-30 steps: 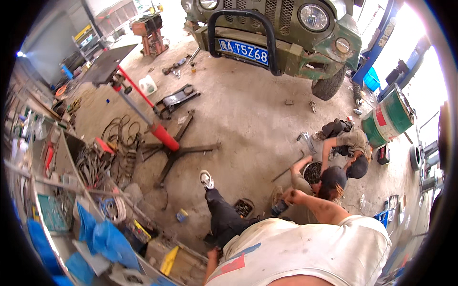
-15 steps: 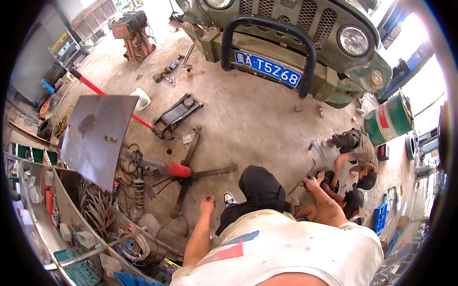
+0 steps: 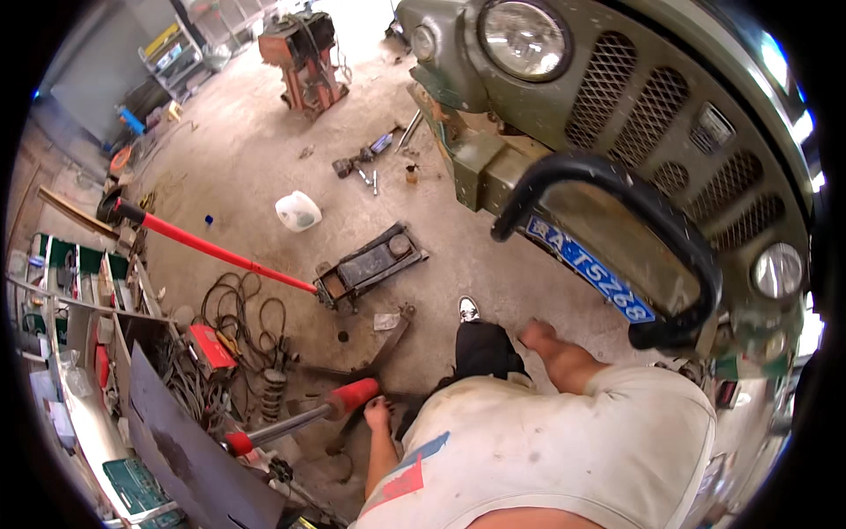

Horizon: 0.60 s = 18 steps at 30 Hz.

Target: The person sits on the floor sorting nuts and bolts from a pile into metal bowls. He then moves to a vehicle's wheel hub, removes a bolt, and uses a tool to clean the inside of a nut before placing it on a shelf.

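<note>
My left hand hangs low beside a red-capped jack cylinder on a dark metal stand. Its fingers are loosely curled, with nothing visible in them. To the right, my right hand hangs over the concrete floor near the front of a green off-road vehicle. Its fingers are blurred, and I cannot make out anything in it. Ahead on the floor lies a black trolley jack with a long red handle. One of my shoes is stepping forward.
A black bull bar juts from the vehicle at right. A white plastic jug, hand tools and a red machine stand or lie farther off. Cables, a coil spring and a grey metal plate crowd the left.
I have moved forward and turned, so the vehicle looms nearer at right. My right hand has come away from two crouching people, now out of view. The left hand has dropped beside the red-capped cylinder.
</note>
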Each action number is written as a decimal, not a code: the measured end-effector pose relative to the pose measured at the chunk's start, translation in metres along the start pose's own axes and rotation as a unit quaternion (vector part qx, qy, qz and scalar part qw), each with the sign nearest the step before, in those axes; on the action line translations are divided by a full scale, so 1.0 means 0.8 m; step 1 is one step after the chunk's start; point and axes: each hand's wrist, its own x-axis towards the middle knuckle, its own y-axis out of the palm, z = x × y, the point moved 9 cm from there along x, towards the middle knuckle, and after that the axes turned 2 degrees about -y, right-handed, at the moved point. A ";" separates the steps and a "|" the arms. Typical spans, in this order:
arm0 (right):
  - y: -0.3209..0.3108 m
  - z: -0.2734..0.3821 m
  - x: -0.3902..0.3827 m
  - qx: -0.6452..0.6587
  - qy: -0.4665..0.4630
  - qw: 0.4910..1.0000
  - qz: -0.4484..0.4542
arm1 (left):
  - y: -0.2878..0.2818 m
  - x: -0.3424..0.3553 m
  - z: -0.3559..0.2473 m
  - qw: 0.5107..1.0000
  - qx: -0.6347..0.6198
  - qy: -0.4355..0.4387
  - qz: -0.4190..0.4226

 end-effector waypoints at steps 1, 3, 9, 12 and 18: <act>-0.035 0.051 0.026 -0.003 -0.006 1.000 0.013 | -0.022 0.003 0.023 0.993 -0.057 -0.079 -0.065; -0.088 0.157 0.105 0.012 -0.079 0.996 0.030 | -0.030 -0.009 0.040 0.983 -0.074 -0.147 -0.080; -0.209 0.441 0.213 0.042 -0.202 0.977 0.061 | 0.028 -0.032 -0.086 0.983 -0.088 -0.157 -0.029; -0.250 0.516 0.253 0.049 -0.206 0.976 0.047 | 0.058 0.006 -0.154 0.987 -0.073 -0.146 -0.014; -0.272 0.588 0.412 0.139 -0.149 0.978 0.048 | 0.114 0.182 -0.283 0.986 0.020 -0.157 0.050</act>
